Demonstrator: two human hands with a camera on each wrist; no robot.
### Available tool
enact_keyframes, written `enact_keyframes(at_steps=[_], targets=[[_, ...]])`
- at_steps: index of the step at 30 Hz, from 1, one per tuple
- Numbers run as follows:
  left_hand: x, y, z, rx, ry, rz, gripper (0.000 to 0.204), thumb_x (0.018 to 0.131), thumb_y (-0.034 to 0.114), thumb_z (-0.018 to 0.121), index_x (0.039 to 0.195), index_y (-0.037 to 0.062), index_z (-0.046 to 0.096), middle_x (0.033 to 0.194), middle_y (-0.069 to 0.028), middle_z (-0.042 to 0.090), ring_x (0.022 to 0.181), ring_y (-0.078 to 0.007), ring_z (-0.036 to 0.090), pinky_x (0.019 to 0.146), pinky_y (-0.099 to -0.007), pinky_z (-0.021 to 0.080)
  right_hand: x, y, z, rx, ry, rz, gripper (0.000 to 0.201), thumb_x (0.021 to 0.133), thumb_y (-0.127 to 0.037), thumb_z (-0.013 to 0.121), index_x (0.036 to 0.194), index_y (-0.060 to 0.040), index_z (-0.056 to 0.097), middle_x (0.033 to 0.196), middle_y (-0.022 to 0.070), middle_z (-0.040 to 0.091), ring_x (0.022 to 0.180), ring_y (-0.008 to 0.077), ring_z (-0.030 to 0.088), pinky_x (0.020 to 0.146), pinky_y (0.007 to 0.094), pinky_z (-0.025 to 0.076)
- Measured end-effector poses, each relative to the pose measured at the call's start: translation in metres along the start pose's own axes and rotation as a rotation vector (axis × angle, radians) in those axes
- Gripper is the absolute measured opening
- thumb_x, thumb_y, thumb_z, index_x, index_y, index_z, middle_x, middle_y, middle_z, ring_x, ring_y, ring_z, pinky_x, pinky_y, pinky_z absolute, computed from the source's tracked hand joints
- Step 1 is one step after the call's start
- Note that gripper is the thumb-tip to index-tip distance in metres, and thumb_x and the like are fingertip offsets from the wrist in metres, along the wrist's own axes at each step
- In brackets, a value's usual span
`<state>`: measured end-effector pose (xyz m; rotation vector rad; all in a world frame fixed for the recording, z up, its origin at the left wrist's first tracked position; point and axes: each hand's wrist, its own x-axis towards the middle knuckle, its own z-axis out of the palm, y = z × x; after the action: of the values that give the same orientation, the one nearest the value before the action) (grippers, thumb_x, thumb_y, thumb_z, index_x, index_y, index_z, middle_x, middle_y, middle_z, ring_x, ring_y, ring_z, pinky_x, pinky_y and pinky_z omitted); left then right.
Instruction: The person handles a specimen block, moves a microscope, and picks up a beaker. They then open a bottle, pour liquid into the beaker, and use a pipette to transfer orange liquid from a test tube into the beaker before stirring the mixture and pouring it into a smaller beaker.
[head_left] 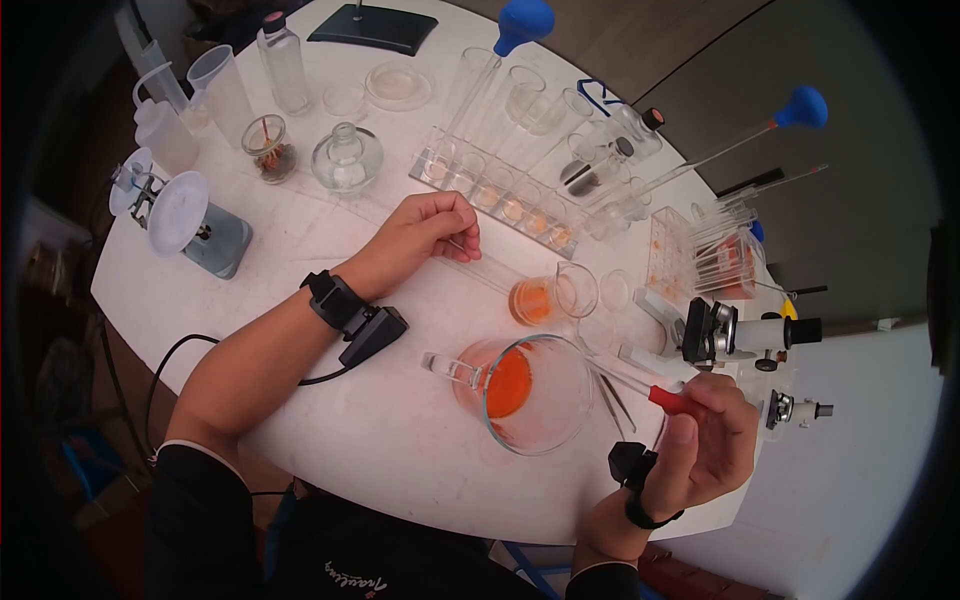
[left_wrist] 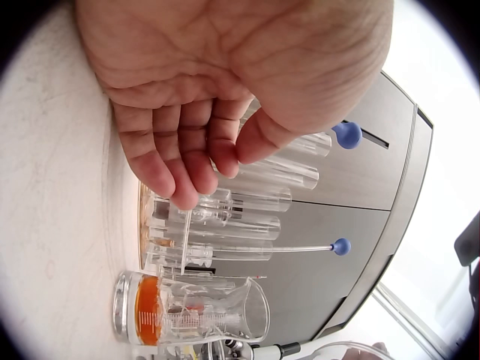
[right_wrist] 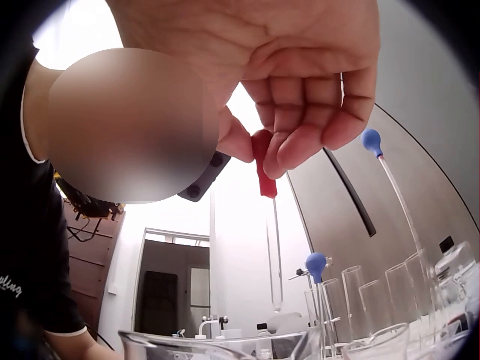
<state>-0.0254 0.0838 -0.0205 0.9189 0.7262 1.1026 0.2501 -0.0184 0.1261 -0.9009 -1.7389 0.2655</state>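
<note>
My right hand (head_left: 715, 430) pinches the red rubber bulb (right_wrist: 264, 161) of a glass dropper (right_wrist: 275, 251) between thumb and fingertips. Its clear tube slants toward the far rim of a large handled glass jug (head_left: 570, 415), which holds orange liquid (head_left: 508, 383). Just beyond the jug stands a small beaker (left_wrist: 247, 311) with orange liquid in its bottom. To the left of that beaker, my left hand (head_left: 430, 235) hovers over the table with fingers loosely curled. Its thumb meets the index fingertip (left_wrist: 225, 165), and nothing shows between them.
Behind the left hand stands a clear rack (head_left: 490, 195) with glass tubes. Blue-bulbed pipettes (head_left: 800, 108) rise further back. Tweezers (head_left: 615, 405) lie right of the jug, near a microscope (head_left: 740, 335). A round flask (head_left: 347, 162) and a balance (head_left: 215, 240) stand at left.
</note>
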Motion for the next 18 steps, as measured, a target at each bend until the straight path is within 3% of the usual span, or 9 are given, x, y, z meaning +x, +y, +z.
enact_keyframes(at_steps=[2,6,13,18], targets=[[0.0,0.0,0.0,0.002,-0.001,0.0,0.018,0.1,0.02,0.05,0.091,0.0069,0.058,0.091,-0.0037,0.062,0.086,-0.0142,0.063,0.083,-0.0299,0.052,-0.005,-0.012,0.004,0.033,0.04,0.075,0.025,0.07,-0.002,0.073,0.092,0.0058,0.062,0.072,0.0119,0.062,0.055,0.0175,0.052,0.057,0.0292,0.04],[0.0,0.0,0.0,-0.001,-0.004,0.002,0.017,0.099,0.019,0.05,0.091,0.007,0.057,0.091,-0.0038,0.061,0.086,-0.0145,0.062,0.083,-0.03,0.051,0.004,-0.024,0.008,-0.17,-0.272,0.062,0.032,0.06,0.001,0.074,0.092,-0.0004,0.065,0.066,0.0062,0.064,0.056,0.0192,0.057,0.056,0.0279,0.041],[0.0,0.0,0.0,-0.005,-0.006,-0.005,0.016,0.099,0.019,0.05,0.09,0.0077,0.056,0.091,-0.0035,0.061,0.087,-0.0143,0.062,0.083,-0.0297,0.051,0.01,-0.021,0.018,-0.235,-0.557,-0.034,0.027,0.065,0.001,0.077,0.09,-0.0038,0.067,0.071,0.0027,0.064,0.062,0.0203,0.059,0.059,0.0302,0.043],[-0.001,0.001,0.001,0.002,0.004,-0.011,0.016,0.099,0.02,0.05,0.09,0.008,0.056,0.091,-0.0033,0.06,0.087,-0.0142,0.062,0.083,-0.0296,0.051,0.01,-0.017,0.021,-0.285,-0.606,-0.055,0.023,0.068,-0.003,0.078,0.088,-0.0028,0.067,0.078,0.0053,0.065,0.068,0.0216,0.059,0.06,0.0319,0.044]])
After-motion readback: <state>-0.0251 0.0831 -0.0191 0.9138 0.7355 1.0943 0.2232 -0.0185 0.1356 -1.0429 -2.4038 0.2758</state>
